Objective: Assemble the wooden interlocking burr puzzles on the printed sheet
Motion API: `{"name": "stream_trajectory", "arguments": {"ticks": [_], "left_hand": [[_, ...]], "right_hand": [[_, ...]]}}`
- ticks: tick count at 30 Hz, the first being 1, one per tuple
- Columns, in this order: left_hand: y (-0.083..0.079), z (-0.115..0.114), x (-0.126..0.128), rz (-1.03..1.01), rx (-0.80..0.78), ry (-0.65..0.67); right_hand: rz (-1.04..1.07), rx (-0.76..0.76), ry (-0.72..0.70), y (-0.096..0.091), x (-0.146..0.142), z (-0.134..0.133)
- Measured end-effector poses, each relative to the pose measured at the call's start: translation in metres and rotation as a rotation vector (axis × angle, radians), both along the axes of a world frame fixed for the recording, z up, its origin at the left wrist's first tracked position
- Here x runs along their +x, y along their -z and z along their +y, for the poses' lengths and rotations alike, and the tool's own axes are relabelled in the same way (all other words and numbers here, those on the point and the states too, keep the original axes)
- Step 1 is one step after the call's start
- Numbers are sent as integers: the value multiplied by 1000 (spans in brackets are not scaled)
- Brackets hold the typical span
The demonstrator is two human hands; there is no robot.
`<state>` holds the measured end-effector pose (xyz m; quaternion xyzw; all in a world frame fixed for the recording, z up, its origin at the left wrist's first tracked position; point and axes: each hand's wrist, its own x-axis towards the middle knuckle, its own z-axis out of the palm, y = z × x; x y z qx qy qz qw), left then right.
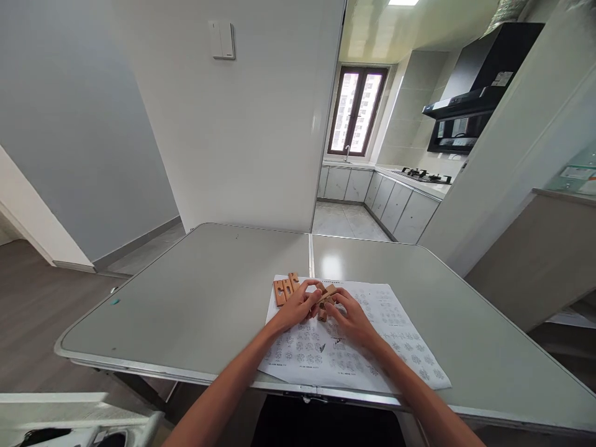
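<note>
Clearly only partway: both hands, left [298, 305] and right [350, 318], grip a few joined wooden blocks [325, 297], while loose pieces [285, 288] lie beside them on the printed sheet [395, 335].

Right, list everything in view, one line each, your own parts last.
Table: one, grey, foreground.
Sheet: one, white, printed diagrams, on the table under the hands.
Blocks: a few, tan wood, on the sheet's far left corner.
Puzzle: one cluster, tan wood, held between both hands.
Switch: one, white, on the wall.
Window: one, dark frame, kitchen's far end.
Hood: one, black, right wall.
Left hand: on the puzzle.
Right hand: on the puzzle.
</note>
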<state>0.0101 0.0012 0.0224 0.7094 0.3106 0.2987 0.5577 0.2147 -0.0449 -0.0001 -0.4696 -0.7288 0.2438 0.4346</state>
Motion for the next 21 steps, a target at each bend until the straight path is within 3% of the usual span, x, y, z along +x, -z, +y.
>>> {"name": "stream_trajectory", "arguments": {"ticks": [4,8,13,18,21], "left_hand": [[-3,-3,2,57,196,-133],[1,-3,2,329,477,-320],[7,-3,3,562,631,-318],[11,-1,1,594,653,-312],[11,-1,0,582,653,-279]], "right_hand": [[31,39,88,4,2,2],[-7,86,233,13,8,8],[-27,82,316,20,14,13],[-114,51,307,20,13,11],[-218,40,231,18,10,8]]}}
